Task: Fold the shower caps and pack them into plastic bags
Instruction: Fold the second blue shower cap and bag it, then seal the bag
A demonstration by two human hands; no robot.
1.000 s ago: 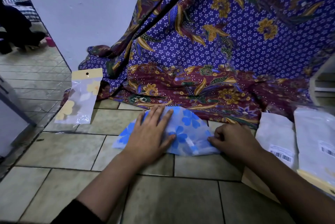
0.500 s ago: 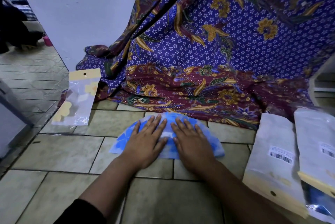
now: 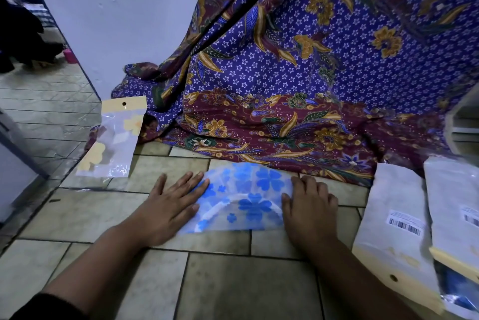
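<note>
A translucent shower cap (image 3: 246, 201) printed with blue flowers lies folded into a half-moon on the tiled floor. My left hand (image 3: 172, 204) lies flat with its fingers straight, pressing the cap's left end. My right hand (image 3: 309, 207) lies flat on the cap's right end, fingers spread. A clear plastic bag (image 3: 114, 140) with a yellow header card holds a yellow-flowered cap at the left. Two stacks of plastic bags with barcode labels (image 3: 394, 218) lie at the right.
A purple and maroon floral cloth (image 3: 298, 86) hangs down and pools on the floor just behind the cap. A white wall (image 3: 116, 13) stands at the back left. A shelf edge (image 3: 464, 122) shows at the right.
My hands slid apart from the cap's middle to its two ends, smoothing it flat. One second ago my right hand pinched the cap's right edge.
</note>
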